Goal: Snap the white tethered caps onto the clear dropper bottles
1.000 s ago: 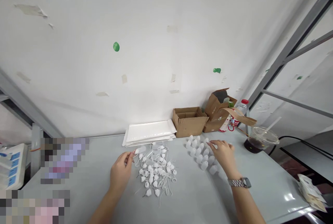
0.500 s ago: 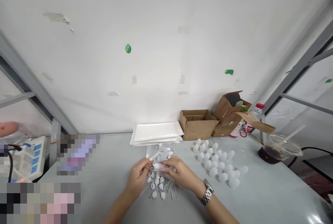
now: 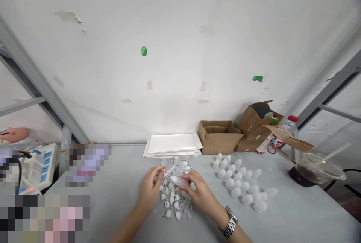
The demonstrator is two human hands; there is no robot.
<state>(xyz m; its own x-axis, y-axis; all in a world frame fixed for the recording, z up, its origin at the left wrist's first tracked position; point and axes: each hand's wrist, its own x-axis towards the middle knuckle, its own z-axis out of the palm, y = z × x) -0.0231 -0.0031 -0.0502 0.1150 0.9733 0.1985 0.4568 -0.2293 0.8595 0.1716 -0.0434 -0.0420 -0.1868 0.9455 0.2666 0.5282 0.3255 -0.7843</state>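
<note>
My right hand (image 3: 199, 190) grips a frosted white tube-like piece (image 3: 178, 180) between thumb and fingers, its narrower white end turned left. My left hand (image 3: 150, 186) is just left of that piece, apart from it, with thumb and forefinger bent and a gap between them. Under and between both hands lies a heap of small white caps and thin white cords (image 3: 170, 201). To the right of my right hand, several frosted white egg-shaped pieces (image 3: 237, 176) stand in loose rows on the grey table (image 3: 118, 201).
White padded envelopes (image 3: 173, 143) are stacked against the wall. Right of them stand an open cardboard box (image 3: 220, 141), a brown paper bag (image 3: 251, 132), a red-capped bottle (image 3: 290, 122) and a plastic cup of dark drink (image 3: 307, 173). A power strip (image 3: 42, 166) lies at far left.
My left hand has come off the left end of the frosted piece and moved slightly away. My right hand keeps hold of it. The whole view has shifted a little.
</note>
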